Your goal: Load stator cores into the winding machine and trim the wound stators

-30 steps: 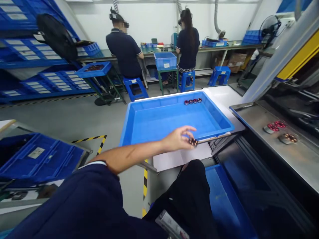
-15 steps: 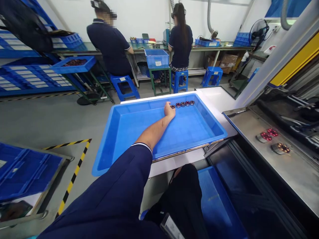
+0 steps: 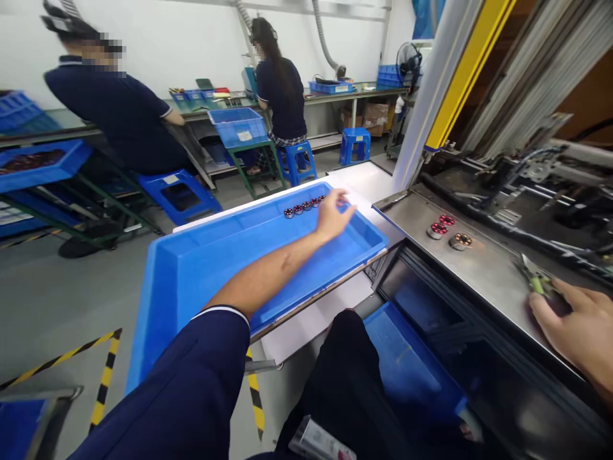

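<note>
My left hand [image 3: 334,216] is over the right part of the blue tray [image 3: 215,246], its fingers apart and nothing seen in them. Beside it, a row of several small round motor stators [image 3: 298,209] lies along the tray's far wall; the hand hides part of the row's right end. At the right, my right hand [image 3: 582,326] is wrapped around green-handled pliers [image 3: 539,280] over the metal worktop. Two red-wound stators [image 3: 437,230] and one copper-coloured stator [image 3: 460,241] sit on that worktop, to the left of the pliers.
Machine parts [image 3: 550,166] and a yellow upright [image 3: 469,70] rise behind the metal worktop [image 3: 488,275]. Two co-workers sit at a far bench [image 3: 330,97]. A blue crate [image 3: 238,126] stands on a stand behind the tray. Below the worktop is another blue bin [image 3: 407,358].
My left hand has let go of a stator at the left end of the row and moved right, its fingers opening. My view has turned right, and my right hand with the pliers has come into view.
</note>
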`<state>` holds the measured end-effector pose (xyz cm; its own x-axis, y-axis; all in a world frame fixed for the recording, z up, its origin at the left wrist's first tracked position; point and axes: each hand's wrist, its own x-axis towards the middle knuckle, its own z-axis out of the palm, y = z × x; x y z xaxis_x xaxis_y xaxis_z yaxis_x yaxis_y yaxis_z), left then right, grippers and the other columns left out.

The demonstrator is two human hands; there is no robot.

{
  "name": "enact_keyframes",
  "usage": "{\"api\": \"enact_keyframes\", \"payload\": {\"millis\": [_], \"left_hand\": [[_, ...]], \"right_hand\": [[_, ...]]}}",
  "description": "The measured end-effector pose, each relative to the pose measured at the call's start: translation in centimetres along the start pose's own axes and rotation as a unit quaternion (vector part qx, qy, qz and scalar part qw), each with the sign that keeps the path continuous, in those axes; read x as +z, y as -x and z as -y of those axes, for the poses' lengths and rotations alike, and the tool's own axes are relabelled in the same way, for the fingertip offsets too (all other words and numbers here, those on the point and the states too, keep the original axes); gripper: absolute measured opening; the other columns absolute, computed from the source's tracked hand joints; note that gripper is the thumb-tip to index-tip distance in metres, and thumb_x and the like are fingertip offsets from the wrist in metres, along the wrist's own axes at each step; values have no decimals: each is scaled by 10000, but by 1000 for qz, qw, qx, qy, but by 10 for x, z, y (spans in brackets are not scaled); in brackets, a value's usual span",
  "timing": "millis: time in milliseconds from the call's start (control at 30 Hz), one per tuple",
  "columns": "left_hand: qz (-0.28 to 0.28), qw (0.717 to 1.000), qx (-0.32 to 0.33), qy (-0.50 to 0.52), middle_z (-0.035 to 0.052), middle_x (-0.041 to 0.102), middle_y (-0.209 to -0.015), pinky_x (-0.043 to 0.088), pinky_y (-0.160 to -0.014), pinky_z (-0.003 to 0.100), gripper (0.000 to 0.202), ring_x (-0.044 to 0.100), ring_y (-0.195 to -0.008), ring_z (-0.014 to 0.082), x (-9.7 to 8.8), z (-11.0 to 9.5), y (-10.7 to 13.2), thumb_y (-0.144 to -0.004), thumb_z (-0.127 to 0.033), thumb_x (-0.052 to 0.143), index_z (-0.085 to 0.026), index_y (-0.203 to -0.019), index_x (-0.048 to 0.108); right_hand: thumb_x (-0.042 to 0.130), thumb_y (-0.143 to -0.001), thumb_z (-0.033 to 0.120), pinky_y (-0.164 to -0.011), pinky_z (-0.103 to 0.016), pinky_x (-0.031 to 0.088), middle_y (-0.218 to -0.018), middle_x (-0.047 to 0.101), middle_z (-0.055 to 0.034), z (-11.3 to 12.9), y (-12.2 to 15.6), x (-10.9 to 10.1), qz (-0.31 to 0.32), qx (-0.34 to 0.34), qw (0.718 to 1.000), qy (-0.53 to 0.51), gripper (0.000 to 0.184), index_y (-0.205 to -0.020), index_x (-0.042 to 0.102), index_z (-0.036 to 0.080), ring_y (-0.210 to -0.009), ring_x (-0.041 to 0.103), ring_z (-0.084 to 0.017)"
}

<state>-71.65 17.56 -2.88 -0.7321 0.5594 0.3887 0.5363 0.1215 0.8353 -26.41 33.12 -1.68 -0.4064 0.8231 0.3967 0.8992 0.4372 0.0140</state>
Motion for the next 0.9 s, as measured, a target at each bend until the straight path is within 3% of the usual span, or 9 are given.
{"api": "enact_keyframes", "payload": {"millis": [100, 200, 300, 400, 533, 733, 800, 900], "left_hand": [[154, 984, 75, 37, -18, 755, -937, 523, -959, 291, 430, 703, -937, 145, 56, -60, 22, -681, -135, 859, -229, -1063, 686], [220, 971, 78, 41, -9, 764, -917, 535, -933, 315, 645, 711, -901, 167, 96, -99, 36, -617, -26, 838, -218, -1203, 649], [240, 968, 55, 42, 27, 768, -937, 542, -916, 333, 785, 715, -910, 196, 117, -114, 38, -593, -5, 829, -177, -1320, 585], [238, 970, 34, 43, 41, 768, -963, 542, -921, 339, 836, 716, -932, 206, 125, -118, 38, -587, -10, 828, -166, -1361, 552], [213, 976, 27, 40, 46, 753, -967, 551, -924, 369, 780, 718, -934, 211, 119, -121, 50, -633, -30, 805, -153, -1356, 539], [168, 979, 32, 107, 75, 707, -1038, 581, -828, 333, 711, 719, -807, 158, 70, -140, 65, -716, -65, 737, -150, -1363, 455], [158, 973, 29, 164, 87, 691, -1118, 577, -866, 306, 711, 724, -880, 146, 50, -146, 83, -725, -68, 724, -172, -1364, 429], [159, 955, 15, 250, 79, 695, -1172, 571, -934, 298, 717, 724, -980, 152, 25, -148, 134, -701, -111, 781, -210, -1329, 449]], "right_hand": [[351, -787, 627, -976, -534, 515, -1193, 692, -249, 9, 3, -8, 11, 0, 999, -41, 750, -1129, 724, 73, -1125, 638, -417], [370, -824, 601, -1005, -495, 504, -1214, 695, -215, 14, 12, -17, 8, -37, 997, -69, 663, -1110, 717, 114, -1148, 639, -375], [430, -903, 546, -1029, -441, 481, -1227, 700, -193, 14, 19, -23, 15, -76, 993, -93, 532, -1113, 712, 147, -1174, 633, -338], [469, -932, 488, -1032, -430, 467, -1241, 689, -207, 14, 21, -23, 18, -80, 990, -111, 477, -1130, 716, 132, -1181, 626, -337], [544, -874, 421, -1017, -451, 477, -1185, 699, -191, 18, 24, -17, 8, -52, 986, -160, 411, -1094, 736, 131, -1133, 633, -343], [605, -746, 369, -987, -475, 502, -1021, 730, -164, 24, 23, -23, -45, -18, 963, -266, 275, -863, 745, 163, -1023, 653, -330], [603, -754, 395, -1025, -515, 486, -1079, 718, -183, 27, 26, -35, -72, -17, 953, -294, 308, -890, 739, 155, -1096, 635, -354], [567, -842, 491, -1049, -511, 487, -1208, 678, -196, 40, 50, -62, -99, -32, 933, -345, 429, -1040, 718, 142, -1192, 609, -350]]}}
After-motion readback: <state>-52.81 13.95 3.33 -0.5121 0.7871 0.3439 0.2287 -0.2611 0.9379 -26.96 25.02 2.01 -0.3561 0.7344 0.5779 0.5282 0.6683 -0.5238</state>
